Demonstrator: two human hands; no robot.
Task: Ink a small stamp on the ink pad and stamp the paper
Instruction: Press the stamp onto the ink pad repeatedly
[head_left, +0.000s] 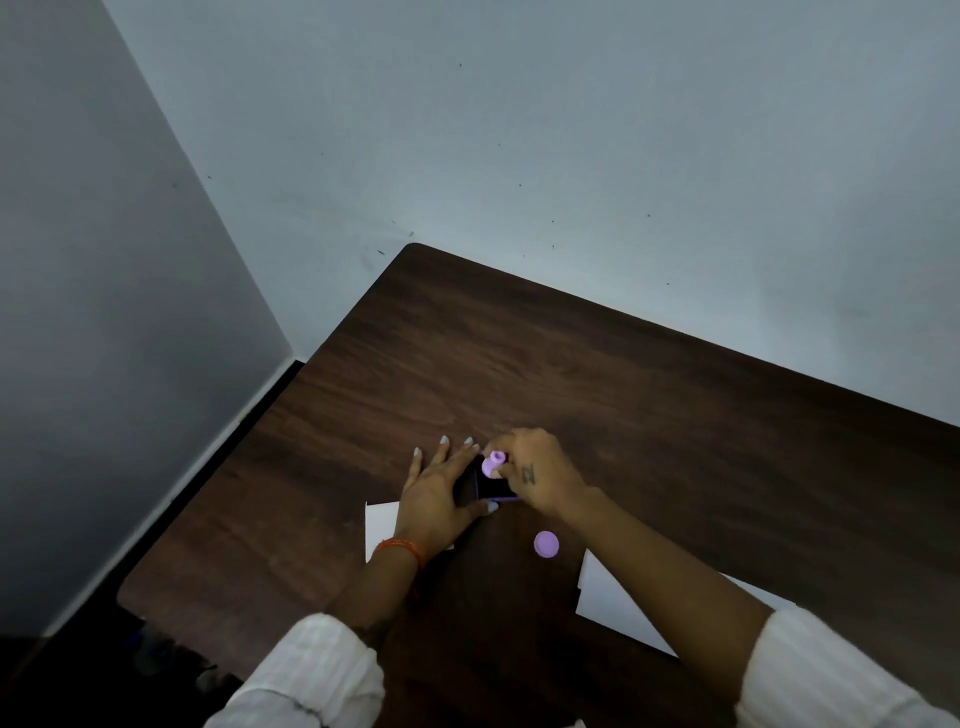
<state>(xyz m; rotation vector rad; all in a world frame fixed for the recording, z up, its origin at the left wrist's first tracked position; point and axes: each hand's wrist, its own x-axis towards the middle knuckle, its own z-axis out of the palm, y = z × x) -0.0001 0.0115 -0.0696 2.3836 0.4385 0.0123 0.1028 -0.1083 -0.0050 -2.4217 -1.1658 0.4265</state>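
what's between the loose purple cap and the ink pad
Only bare brown table in the head view. The purple cap lies apart from the ink pad, where the right hand presses the stamp.

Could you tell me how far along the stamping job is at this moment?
Done: the purple cap lies off on the table. In hand: the right hand presses the small stamp onto the ink pad, steadied by the left hand. Left: stamping the paper, which shows no mark.

Lilac stamp (493, 463) upright on dark ink pad (491, 486), paper (618, 603) nearby
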